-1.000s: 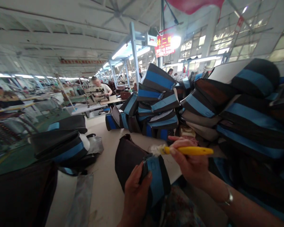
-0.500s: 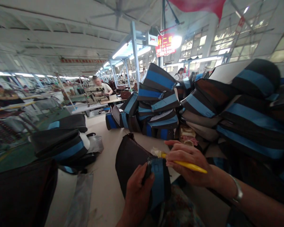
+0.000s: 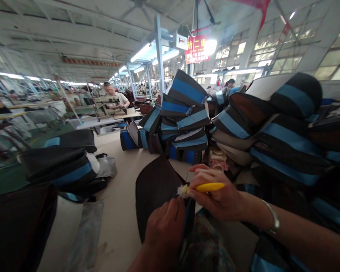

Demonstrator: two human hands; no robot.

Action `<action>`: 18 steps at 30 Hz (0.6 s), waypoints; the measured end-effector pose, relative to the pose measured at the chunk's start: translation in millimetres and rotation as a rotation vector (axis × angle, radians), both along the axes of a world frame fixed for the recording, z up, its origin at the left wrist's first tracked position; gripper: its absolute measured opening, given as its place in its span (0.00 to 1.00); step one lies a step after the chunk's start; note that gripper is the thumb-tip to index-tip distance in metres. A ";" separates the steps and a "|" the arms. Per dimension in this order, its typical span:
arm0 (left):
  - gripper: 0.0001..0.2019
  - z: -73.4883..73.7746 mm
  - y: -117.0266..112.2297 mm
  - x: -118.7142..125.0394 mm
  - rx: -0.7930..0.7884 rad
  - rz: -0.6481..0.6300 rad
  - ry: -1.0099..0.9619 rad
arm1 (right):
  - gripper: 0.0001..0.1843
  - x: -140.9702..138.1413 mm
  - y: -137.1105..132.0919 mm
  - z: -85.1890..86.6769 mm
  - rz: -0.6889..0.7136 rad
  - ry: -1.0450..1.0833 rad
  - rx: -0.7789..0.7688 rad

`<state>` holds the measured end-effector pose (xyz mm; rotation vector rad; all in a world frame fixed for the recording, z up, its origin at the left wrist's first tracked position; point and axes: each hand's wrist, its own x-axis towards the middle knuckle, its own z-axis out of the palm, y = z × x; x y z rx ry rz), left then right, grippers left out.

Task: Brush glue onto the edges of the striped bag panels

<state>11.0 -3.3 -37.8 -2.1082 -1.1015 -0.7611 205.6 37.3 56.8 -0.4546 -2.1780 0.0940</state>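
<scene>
My left hand is closed on the edge of a dark bag, which is tilted up from the table in front of me. A strip of its side shows past my fingers; the rest of that side is hidden. Between the thumb and fingers of my right hand is a yellow-handled brush. Its whitish, tufted end is at the bag's upper edge, close beside my left knuckles. A thin dark thread or wire stands up near this spot.
Dark bags with blue bands are heaped at the back and right of the pale table. More bags lie at the left, with a dark one nearer me. A person sits at a sewing machine beyond.
The bag has turned, so its blue band is mostly out of sight. My left hand has rolled over its edge, knuckles up. My right hand with the brush has shifted slightly left, the handle now nearly level.
</scene>
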 end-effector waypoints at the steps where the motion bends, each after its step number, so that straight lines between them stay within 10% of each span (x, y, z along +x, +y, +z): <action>1: 0.06 -1.0 -0.8 1.0 -0.013 0.006 0.009 | 0.03 -0.2 0.7 -1.6 -0.015 -0.059 0.013; 18: 0.08 -1.2 0.2 -2.9 -0.030 -0.008 0.062 | 0.04 -6.3 -9.5 -18.3 -0.111 -0.023 -0.030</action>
